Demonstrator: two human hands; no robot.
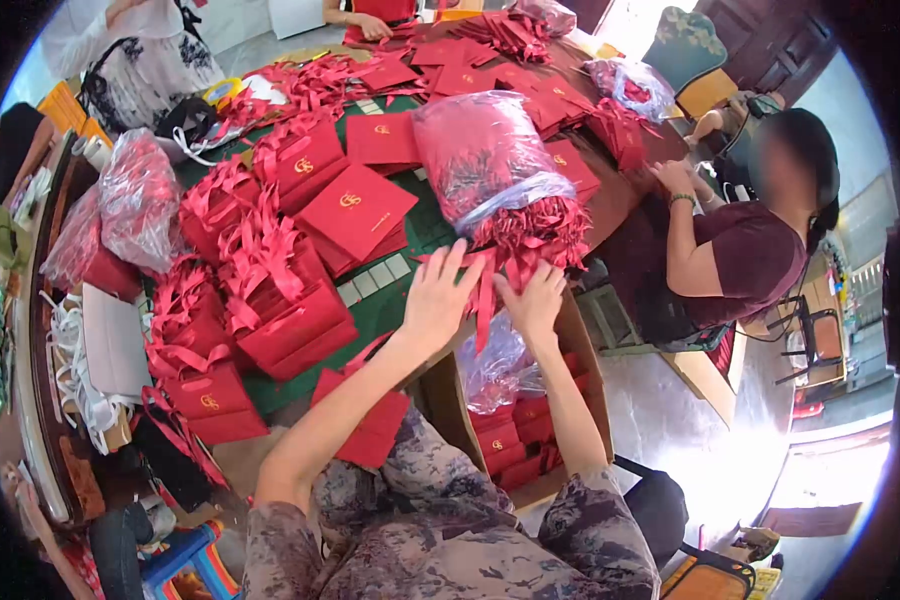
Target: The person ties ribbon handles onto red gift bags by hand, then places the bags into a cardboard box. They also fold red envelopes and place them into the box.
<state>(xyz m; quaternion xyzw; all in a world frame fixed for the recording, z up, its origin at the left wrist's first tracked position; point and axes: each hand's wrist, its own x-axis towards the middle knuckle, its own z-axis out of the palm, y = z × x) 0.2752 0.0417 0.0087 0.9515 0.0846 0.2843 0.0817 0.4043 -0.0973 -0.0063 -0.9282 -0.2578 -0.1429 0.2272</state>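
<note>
My left hand (440,297) has its fingers spread at the near edge of the table, beside loose red ribbons (488,290). To its right my right hand (533,298) is also open, thumb and fingers apart, at the ribbon ends. Just beyond both hands lies a large clear plastic bag (490,160) packed with red ribbons, its open end facing me. Below my hands an open cardboard box (598,420) holds small red bags (500,440) and crumpled clear plastic (490,365). A red bag (370,425) rests on my lap under my left forearm.
Red gift bags with ribbon handles (290,320) and flat red bags (358,212) cover the table's left and middle. Wrapped bundles (140,205) stand at the left edge. A co-worker (740,240) sits at the right; others stand across the table.
</note>
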